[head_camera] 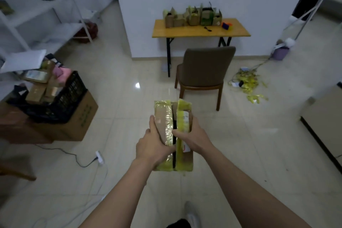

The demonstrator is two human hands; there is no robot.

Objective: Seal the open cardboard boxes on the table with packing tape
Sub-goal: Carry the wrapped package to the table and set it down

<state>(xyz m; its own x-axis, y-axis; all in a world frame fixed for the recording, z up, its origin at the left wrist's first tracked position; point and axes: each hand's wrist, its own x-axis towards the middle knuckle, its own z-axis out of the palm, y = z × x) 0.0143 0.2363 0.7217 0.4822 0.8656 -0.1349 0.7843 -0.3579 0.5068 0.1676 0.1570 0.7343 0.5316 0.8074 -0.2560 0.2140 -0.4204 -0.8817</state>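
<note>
I hold a small cardboard box (164, 122) with yellow tape on its flaps in front of me, above the floor. A dark gap runs between its two top flaps. My left hand (152, 146) grips the left side with the thumb on top. My right hand (192, 137) grips the right side, its thumb hooked over the right flap at the gap. Far ahead, several open cardboard boxes (192, 16) stand in a row on a wooden table (199, 31). A multicoloured object (226, 25) lies on the table to their right.
A brown chair (205, 72) stands before the table. A black crate (55, 98) full of parcels sits on a large carton (77, 124) at the left. Yellow tape scraps (249, 83) litter the floor at the right. White shelving (37, 15) lines the left, and a cable and plug (99, 157) lie on the tiles.
</note>
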